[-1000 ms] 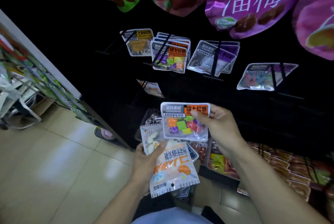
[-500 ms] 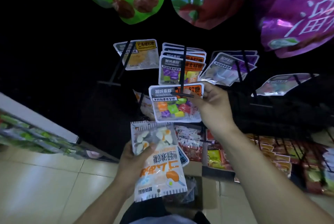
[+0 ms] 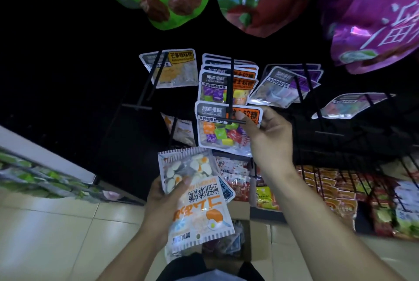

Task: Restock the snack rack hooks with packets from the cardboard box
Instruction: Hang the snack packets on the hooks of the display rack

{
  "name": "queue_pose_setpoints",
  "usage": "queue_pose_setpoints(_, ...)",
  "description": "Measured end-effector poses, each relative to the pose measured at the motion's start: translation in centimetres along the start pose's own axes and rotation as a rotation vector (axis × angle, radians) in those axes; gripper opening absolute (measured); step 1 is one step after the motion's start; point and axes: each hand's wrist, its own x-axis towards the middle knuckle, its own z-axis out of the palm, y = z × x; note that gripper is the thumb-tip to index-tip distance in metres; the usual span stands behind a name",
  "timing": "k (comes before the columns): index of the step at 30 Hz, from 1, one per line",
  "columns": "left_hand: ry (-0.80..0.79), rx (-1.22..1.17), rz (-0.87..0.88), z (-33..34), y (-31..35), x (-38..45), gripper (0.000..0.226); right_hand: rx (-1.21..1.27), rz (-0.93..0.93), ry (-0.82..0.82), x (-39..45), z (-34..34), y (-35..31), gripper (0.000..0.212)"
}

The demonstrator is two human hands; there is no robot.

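The snack rack [image 3: 136, 108] fills the far side of the scene as a dark panel with black wire hooks, big plum pouches hanging at the top and rows of small packets lower down; the cardboard box [image 3: 256, 244] sits open on the near floor between the forearms, with more packets inside. The step in hand looks like threading a colourful candy packet [image 3: 223, 131] onto the centre hook [image 3: 231, 90], which already carries a stack of matching packets [image 3: 223, 86] just beyond it. The right hand [image 3: 269, 137] pinches that packet at its top right corner, thumb over the header, and the hook's front crossbar lies across the header strip; whether the hang hole has caught the wire I cannot tell. To do it well, keep the header flat and square to the wire, line the hole up with the hook's tip, then slide the packet far along the wire until it rests against the stack, face outward like the others. The left hand [image 3: 163, 208], nearer and lower, grips a white egg-candy packet [image 3: 199, 199] with others behind it; holding them low keeps them out of the way.
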Motion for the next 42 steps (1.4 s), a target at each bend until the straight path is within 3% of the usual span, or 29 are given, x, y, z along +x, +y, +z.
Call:
queue_pose_setpoints(10,0.059,-0.115,0.034,0.0,-0.8,-2.5,0.064,-0.097,-0.051,0.026,6.8,1.3,1.9,0.002)
queue_pose_setpoints(15,0.074,-0.174,0.065,0.7,-0.8,-3.5,0.064,-0.149,-0.075,0.17,2.9,-0.5,2.4,0.026)
queue_pose_setpoints(17,0.078,-0.198,0.073,1.2,-0.7,-3.7,0.065,-0.224,0.068,-0.008,0.1,-1.2,2.5,0.027)
queue_pose_setpoints(20,0.105,-0.198,0.094,2.2,-0.7,-3.9,0.068,-0.455,0.267,-0.425,-4.6,-1.5,2.9,0.046)
queue_pose_setpoints(22,0.108,-0.162,0.133,2.7,-0.7,-4.0,0.067,-0.557,0.273,-0.501,-6.7,-1.6,3.1,0.057)
queue_pose_setpoints(25,0.096,-0.117,0.166,3.5,-0.9,-4.1,0.066,-0.568,0.313,-0.468,-7.4,-2.1,3.3,0.055)
queue_pose_setpoints(30,0.121,-0.137,0.176,3.9,-1.7,-3.6,0.071,-0.367,0.385,-0.38,-6.6,-3.5,2.6,0.032)
queue_pose_setpoints(37,0.066,-0.049,0.197,2.9,-2.4,-2.7,0.073,-0.132,0.551,-0.334,-5.0,-5.9,4.5,0.047)
queue_pose_setpoints(42,0.084,-0.029,0.161,2.5,-3.2,-2.2,0.068,-0.156,0.52,-0.251,-5.0,-6.7,4.9,0.03)
